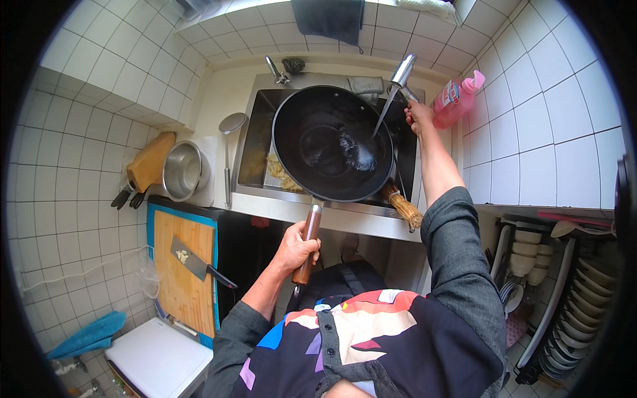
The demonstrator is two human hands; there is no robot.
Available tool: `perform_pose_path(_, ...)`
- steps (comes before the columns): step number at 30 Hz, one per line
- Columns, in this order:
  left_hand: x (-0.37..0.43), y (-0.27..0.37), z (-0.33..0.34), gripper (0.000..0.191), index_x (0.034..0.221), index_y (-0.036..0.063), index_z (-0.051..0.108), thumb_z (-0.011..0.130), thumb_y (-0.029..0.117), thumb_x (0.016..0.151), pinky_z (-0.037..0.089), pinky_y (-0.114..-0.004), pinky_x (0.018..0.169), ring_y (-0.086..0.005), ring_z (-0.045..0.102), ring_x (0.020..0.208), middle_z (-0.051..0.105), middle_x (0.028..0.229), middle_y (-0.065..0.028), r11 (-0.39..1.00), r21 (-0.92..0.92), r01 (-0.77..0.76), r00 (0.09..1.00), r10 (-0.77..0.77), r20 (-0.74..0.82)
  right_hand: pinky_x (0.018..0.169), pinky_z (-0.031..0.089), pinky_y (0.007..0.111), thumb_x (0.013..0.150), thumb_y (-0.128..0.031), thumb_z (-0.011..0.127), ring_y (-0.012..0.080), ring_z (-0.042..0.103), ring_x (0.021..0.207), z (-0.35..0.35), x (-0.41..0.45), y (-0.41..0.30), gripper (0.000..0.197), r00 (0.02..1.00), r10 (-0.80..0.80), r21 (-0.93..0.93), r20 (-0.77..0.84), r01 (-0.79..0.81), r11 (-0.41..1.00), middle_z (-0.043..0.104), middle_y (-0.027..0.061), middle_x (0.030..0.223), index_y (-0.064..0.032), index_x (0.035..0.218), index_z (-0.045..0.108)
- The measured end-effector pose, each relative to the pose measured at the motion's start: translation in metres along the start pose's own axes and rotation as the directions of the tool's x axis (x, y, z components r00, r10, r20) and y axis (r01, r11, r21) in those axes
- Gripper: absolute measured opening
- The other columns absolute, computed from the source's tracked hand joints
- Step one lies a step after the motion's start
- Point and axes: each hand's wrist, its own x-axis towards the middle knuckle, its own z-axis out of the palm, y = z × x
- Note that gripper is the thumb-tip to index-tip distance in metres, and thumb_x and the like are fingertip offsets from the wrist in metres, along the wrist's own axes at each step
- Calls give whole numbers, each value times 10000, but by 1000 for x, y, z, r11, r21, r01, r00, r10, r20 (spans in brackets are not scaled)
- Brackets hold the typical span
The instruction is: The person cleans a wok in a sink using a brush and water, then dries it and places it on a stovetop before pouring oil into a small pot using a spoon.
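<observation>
My left hand (297, 247) grips the brown wooden handle (312, 224) of a black wok (318, 144). The wok sits over a stainless steel sink (244, 164) and hides much of the basin. My right hand (419, 117) is closed around the lever of the chrome faucet (404, 69). A stream of water (382, 117) falls from the spout into the wok, where it shines on the right side. A bamboo wok brush (404, 206) leans on the sink's front rim, right of the wok. Pale yellow food scraps (280, 171) lie in the basin, left of the wok.
Left of the sink are a ladle (232, 123), a steel bowl (183, 171) and a knife block (151, 160). A cleaver (191, 258) with chopped bits rests on a cutting board (169, 283). A pink soap bottle (452, 104) stands right; a dish rack (547, 303) holds bowls and plates.
</observation>
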Motion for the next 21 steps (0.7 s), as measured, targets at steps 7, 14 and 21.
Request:
perform_pose_path(7, -3, 2, 0, 265, 928, 18, 439, 520, 9, 676, 452, -253, 442, -117, 509, 467, 505, 635, -34, 1000, -15, 5, 1000, -5, 27, 348, 404, 208, 827, -214, 516, 85, 475, 432, -5, -1, -1, 155, 1000, -3, -25, 26, 3, 1000, 543, 38, 618, -65, 784, 507)
perform_pose_path(14, -7, 0, -3, 251, 901, 21, 438, 526, 9, 667, 451, -255, 436, -119, 512, 465, 511, 635, -42, 1000, -9, 23, 999, -22, 33, 421, 454, 258, 884, -358, 431, 124, 533, 506, -9, -37, 1, 341, 998, -37, -226, 53, 48, 973, 608, 69, 718, -35, 861, 539)
perform_pose_path(21, -5, 0, -1, 230, 877, 27, 434, 531, 21, 669, 458, -256, 429, -118, 517, 466, 516, 630, -45, 999, -8, 44, 998, -43, 47, 434, 450, 267, 857, -183, 415, 132, 566, 550, -6, -38, -4, 214, 990, -93, -353, 109, 126, 927, 633, 84, 783, -24, 886, 556)
